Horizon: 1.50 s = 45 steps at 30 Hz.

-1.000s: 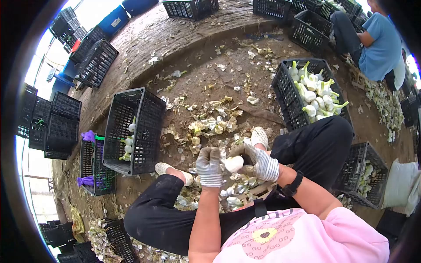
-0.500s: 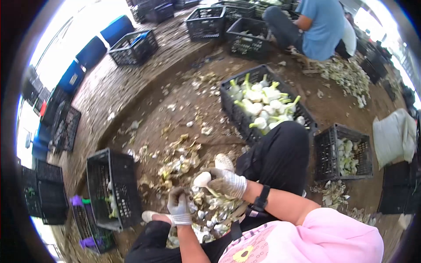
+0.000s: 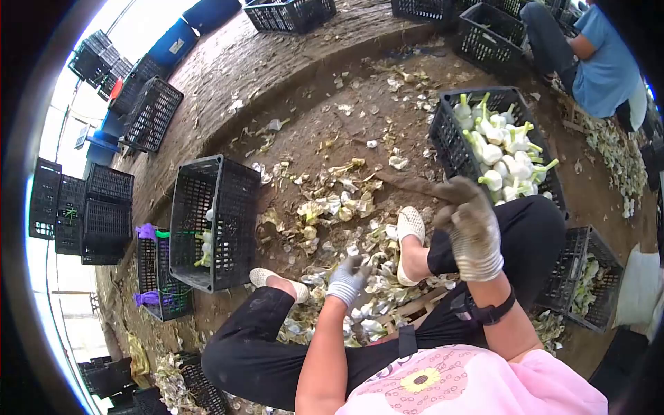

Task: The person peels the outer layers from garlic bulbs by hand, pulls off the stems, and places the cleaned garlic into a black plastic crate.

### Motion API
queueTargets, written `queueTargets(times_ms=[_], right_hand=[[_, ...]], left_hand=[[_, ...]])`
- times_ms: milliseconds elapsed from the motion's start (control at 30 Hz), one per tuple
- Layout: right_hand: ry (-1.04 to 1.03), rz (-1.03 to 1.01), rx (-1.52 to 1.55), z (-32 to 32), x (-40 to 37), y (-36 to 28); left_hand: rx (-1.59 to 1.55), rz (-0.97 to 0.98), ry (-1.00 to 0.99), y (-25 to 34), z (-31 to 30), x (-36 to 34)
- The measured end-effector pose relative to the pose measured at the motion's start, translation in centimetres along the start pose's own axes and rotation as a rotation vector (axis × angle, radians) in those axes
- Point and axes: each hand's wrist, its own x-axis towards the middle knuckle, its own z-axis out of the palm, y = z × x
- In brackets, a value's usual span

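Note:
My right hand (image 3: pixel 472 227), in a soiled glove, is raised in front of my right knee with its fingers apart and nothing visible in them. Beside it, a black crate (image 3: pixel 443 142) holds many white garlic bulbs (image 3: pixel 501 162) with cut green stems. My left hand (image 3: pixel 351 279), also gloved, hangs lower over a litter of garlic skins (image 3: pixel 370 304) between my feet. Its fingers are loosely bent, thumb apart, and I see nothing held. To the left, a tilted black crate (image 3: pixel 235 207) has a few garlic bulbs (image 3: pixel 206 249) in it.
A person in a blue shirt (image 3: pixel 609 69) sits at the upper right near a black crate (image 3: pixel 490 34). Another crate (image 3: pixel 584 277) with garlic pieces stands right of my knee. Stacked crates (image 3: pixel 107 207) line the left side. A raised soil edge (image 3: pixel 304 72) curves across the ground.
The garlic bulb that was in my right hand is gone from it. That hand has lifted and opened; my left hand's fingers have loosened. The view has swung left.

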Motion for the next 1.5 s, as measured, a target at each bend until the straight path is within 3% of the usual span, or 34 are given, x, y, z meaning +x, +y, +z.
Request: queueTargets(times_ms=[100,167,200,300,367,433,500,600,633,700,733,833,933,967,1033,1100,1167,1267,1333,1367,1400,1500], right_hand=[[-0.136,0.309,0.061,2.9,0.3,2.2],[-0.216,0.399,0.055,4.2,0.4,4.0],[-0.222,0.481,0.042,4.4,0.4,5.0],[-0.274,0.682,-0.035,3.6,0.2,8.2],[-0.249,0.767,-0.119,2.4,0.1,10.4],[-0.215,0.817,-0.156,2.0,0.7,11.4],[-0.166,0.855,-0.155,2.2,1.5,12.0],[-0.152,0.902,-0.17,1.7,1.9,13.6],[-0.153,0.909,-0.184,1.7,2.1,14.0],[-0.141,0.922,-0.171,1.4,2.1,14.9],[-0.141,0.917,-0.17,1.1,2.0,15.4],[-0.162,0.903,-0.232,1.2,1.9,15.4],[-0.202,0.736,-0.357,0.3,0.9,16.6],[-0.084,0.733,-0.345,0.4,0.5,17.1],[0.072,0.733,-0.163,0.8,0.0,17.2],[0.058,0.766,-0.181,0.3,0.0,17.4],[0.014,0.799,0.041,-1.4,-0.5,18.2],[0.028,0.936,0.348,-2.9,-0.3,17.3],[-0.024,0.844,0.247,-0.9,-0.4,13.8],[-0.047,0.802,0.195,0.0,-0.6,12.3],[-0.043,0.806,0.391,0.3,-0.6,11.6],[-0.236,0.649,0.002,0.9,-1.4,11.5]], left_hand=[[-0.258,-0.149,0.152,-0.8,-1.5,1.7],[-0.058,-0.095,0.299,-3.3,-3.1,3.5],[-0.131,-0.092,0.315,-4.1,-3.8,4.5],[0.059,-0.123,0.396,-5.2,-5.8,7.5],[0.446,-0.166,0.423,-3.5,-6.9,9.6],[0.425,-0.11,0.392,-3.8,-7.3,12.1],[0.702,-0.109,0.356,-4.9,-7.4,14.7],[0.719,-0.192,0.165,-4.6,-8.4,18.4],[0.744,-0.132,0.22,-4.3,-8.6,19.1],[0.753,-0.355,0.165,-3.0,-9.4,20.9],[0.725,-0.28,0.197,-4.5,-9.7,21.5],[0.42,-0.269,0.272,-2.8,-10.1,19.3],[0.118,0.025,0.416,-2.8,-7.3,15.1],[0.03,0.124,0.448,-3.0,-5.8,13.7],[-0.064,0.139,0.438,1.6,-3.8,9.2],[-0.042,0.198,0.457,6.2,-2.3,5.1],[0.081,0.253,0.445,8.9,-1.3,2.1],[-0.13,0.305,0.365,9.2,-1.2,-0.4],[-0.256,0.359,0.293,11.4,-1.9,-2.4],[-0.12,0.429,0.327,11.5,-2.1,-3.1],[0.017,0.497,0.36,11.6,-2.4,-3.7],[0.317,0.595,0.458,12.8,-2.1,-5.4]])
